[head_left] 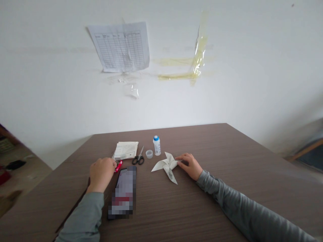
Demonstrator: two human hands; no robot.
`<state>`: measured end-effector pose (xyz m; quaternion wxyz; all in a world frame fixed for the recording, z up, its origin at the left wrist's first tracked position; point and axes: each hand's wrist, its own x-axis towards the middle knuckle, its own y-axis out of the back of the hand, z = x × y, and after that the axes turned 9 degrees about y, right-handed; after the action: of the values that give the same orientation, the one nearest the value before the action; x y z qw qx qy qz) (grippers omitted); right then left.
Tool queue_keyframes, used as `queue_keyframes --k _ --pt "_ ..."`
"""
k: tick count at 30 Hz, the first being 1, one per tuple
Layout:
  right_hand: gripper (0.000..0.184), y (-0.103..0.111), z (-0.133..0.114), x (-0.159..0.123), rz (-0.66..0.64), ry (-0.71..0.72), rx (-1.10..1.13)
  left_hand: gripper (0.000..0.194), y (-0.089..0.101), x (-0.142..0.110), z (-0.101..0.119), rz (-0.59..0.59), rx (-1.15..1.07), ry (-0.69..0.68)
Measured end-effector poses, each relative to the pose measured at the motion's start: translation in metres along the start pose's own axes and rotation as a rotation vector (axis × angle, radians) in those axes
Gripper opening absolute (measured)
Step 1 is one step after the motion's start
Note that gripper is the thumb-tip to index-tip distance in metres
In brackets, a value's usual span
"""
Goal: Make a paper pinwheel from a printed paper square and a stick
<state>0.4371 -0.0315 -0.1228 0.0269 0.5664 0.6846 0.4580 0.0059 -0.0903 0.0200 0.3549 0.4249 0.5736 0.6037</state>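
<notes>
A folded paper pinwheel [168, 164] lies on the brown table, its pointed blades spread. My right hand [191, 166] pinches the tip of its right blade between thumb and fingers. On the left, my left hand [102, 172] is closed with its back toward me; its fingertips are hidden, so I cannot make out what they hold. A small red packet [118, 166] is right beside that hand, partly covered by it. Beneath my left forearm runs a thin dark stick [75, 205], partly hidden.
Behind the hands are a stack of papers [127, 150], black-handled scissors [138, 159], a small clear cup [149, 154] and a white bottle [157, 147] with a blue cap. A phone [123, 191], its screen blurred, lies between my arms. The wall borders the table's far edge.
</notes>
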Motion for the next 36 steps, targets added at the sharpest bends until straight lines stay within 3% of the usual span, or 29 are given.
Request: queue_keyframes --k 7,16,21,31,36 --pt "0.025 -0.001 0.004 0.000 0.004 0.000 0.049 0.057 0.004 -0.006 0.002 0.030 0.091 -0.028" --pt "0.018 -0.005 0.010 0.000 0.082 0.042 0.066 0.042 0.000 -0.004 0.013 0.194 -0.010 -0.058" --pt "0.017 -0.007 0.016 -0.001 0.128 0.126 0.044 0.026 -0.014 -0.006 0.046 0.219 -0.319 -0.218" --pt "0.018 -0.009 0.017 -0.002 0.209 0.301 0.020 0.023 -0.062 -0.038 0.131 0.123 -0.782 -0.525" --pt "0.014 -0.011 0.007 -0.001 0.205 0.377 0.058 0.021 -0.086 -0.049 0.153 0.066 -0.914 -0.575"
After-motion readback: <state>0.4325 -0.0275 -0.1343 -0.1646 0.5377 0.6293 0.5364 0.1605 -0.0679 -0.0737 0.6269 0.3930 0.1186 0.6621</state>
